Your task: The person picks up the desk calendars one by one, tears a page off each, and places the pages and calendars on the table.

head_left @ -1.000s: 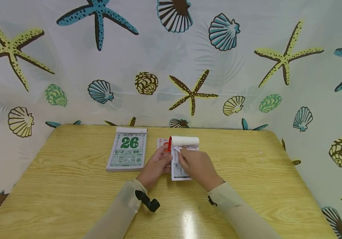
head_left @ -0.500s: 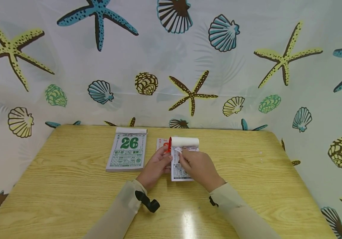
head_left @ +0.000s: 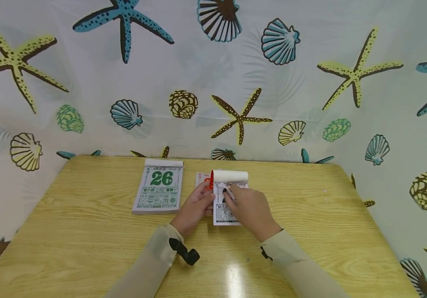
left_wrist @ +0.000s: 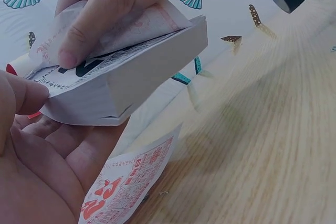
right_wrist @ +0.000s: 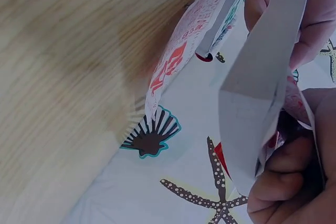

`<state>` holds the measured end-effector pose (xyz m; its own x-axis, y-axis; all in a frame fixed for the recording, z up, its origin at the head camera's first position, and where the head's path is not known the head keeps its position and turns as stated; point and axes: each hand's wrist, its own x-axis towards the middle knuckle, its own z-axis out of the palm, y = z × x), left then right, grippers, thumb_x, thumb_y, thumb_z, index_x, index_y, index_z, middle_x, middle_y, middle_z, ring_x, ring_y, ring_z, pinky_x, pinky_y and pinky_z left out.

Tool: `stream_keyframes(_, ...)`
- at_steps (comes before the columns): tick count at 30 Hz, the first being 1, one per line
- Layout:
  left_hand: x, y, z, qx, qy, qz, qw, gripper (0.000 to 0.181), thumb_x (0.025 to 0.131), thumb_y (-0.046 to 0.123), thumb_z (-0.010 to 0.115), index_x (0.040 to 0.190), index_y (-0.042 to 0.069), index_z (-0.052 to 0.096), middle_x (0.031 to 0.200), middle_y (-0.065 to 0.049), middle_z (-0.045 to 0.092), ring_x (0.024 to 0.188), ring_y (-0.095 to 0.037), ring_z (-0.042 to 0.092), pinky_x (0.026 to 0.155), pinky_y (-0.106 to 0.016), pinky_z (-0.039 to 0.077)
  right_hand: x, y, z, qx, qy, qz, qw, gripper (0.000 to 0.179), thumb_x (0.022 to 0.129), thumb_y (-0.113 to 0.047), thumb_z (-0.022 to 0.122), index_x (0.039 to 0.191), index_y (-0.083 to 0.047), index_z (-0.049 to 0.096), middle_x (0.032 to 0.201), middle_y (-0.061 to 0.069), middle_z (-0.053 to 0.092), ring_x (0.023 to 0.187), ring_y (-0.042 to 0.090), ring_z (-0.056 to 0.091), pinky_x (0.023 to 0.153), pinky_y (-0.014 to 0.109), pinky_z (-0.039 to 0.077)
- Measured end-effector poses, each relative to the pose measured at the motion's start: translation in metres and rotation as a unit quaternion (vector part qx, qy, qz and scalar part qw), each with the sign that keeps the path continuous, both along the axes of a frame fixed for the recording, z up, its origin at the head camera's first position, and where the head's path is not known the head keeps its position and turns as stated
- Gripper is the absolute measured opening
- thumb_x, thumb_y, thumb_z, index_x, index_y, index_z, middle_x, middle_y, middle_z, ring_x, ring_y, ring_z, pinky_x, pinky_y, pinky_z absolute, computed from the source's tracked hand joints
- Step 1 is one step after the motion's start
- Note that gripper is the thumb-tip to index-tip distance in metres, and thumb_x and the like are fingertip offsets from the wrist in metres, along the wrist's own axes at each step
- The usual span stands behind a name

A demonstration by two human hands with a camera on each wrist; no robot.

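A thick tear-off calendar (head_left: 220, 214) with black print is held up off the table by my left hand (head_left: 194, 208), thumb on its front and fingers beneath. Its cover (head_left: 231, 176), white outside and red inside, is rolled back at the top. My right hand (head_left: 252, 210) pinches a thin page (left_wrist: 139, 29) near the top of the pad. In the left wrist view that page is bent up, and part of a large black numeral shows under the thumb. The right hand hides much of the pad's face.
A loose sheet with red print (left_wrist: 131, 182) lies on the table behind the left hand. To the left, a second calendar (head_left: 157, 194) shows a green 26. The wooden table (head_left: 94, 231) runs back to a cloth (head_left: 153, 136) with shells and starfish.
Both hands stay almost in place. My right fingers shift slightly on the page, and more of the black numeral shows beside the thumb.
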<state>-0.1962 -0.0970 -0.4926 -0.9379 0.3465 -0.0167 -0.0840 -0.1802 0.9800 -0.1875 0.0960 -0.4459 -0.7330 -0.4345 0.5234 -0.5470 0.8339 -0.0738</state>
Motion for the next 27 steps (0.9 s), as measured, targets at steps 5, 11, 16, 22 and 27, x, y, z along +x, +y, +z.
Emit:
stream_keyframes(5,0.0,0.0,0.001,-0.001,-0.002,0.0,1.0,0.045,0.111,0.012,0.043,0.156,0.014,0.036,0.141,-0.015,0.06,0.108,-0.018,0.066,0.085,-0.031,0.056,-0.001,0.002,-0.001,-0.005,0.009,0.006,0.9999,0.019,0.097,-0.022,0.072,0.083,-0.014,0.062,0.054,-0.005,0.049,0.044,0.006,0.039,0.041,0.025,0.031)
stream_keyframes(11,0.001,-0.001,0.003,0.001,-0.006,-0.003,1.0,0.045,0.111,0.013,0.044,0.156,0.017,0.037,0.143,-0.016,0.059,0.109,-0.019,0.066,0.086,-0.033,0.056,-0.003,0.006,-0.002,-0.026,-0.002,0.026,0.9993,0.016,0.097,-0.018,0.071,0.084,-0.013,0.063,0.058,-0.006,0.053,0.047,0.004,0.038,0.044,0.021,0.03)
stream_keyframes(16,0.001,-0.001,0.002,-0.002,-0.004,-0.003,1.0,0.045,0.111,0.014,0.045,0.155,0.017,0.037,0.144,-0.017,0.058,0.108,-0.019,0.066,0.086,-0.034,0.056,-0.002,0.009,-0.002,-0.042,0.002,0.044,0.9981,0.021,0.097,-0.015,0.071,0.08,-0.013,0.058,0.06,-0.005,0.054,0.049,0.003,0.037,0.045,0.019,0.031)
stream_keyframes(22,0.001,-0.001,0.002,-0.013,-0.006,0.004,0.9999,0.045,0.111,0.014,0.044,0.155,0.019,0.038,0.142,-0.016,0.06,0.107,-0.02,0.067,0.085,-0.034,0.056,-0.002,0.013,-0.003,-0.053,0.007,0.061,0.9967,0.023,0.096,-0.014,0.072,0.078,-0.014,0.056,0.06,-0.007,0.052,0.05,0.002,0.036,0.046,0.018,0.03)
stream_keyframes(27,0.001,-0.001,0.002,-0.013,-0.009,0.009,0.9998,0.046,0.111,0.013,0.044,0.156,0.019,0.037,0.144,-0.016,0.059,0.108,-0.02,0.067,0.085,-0.033,0.057,-0.004,0.015,-0.006,-0.037,0.045,0.046,0.9972,0.024,0.091,-0.023,0.077,0.079,-0.013,0.059,0.064,-0.004,0.054,0.053,0.006,0.042,0.046,0.021,0.034)
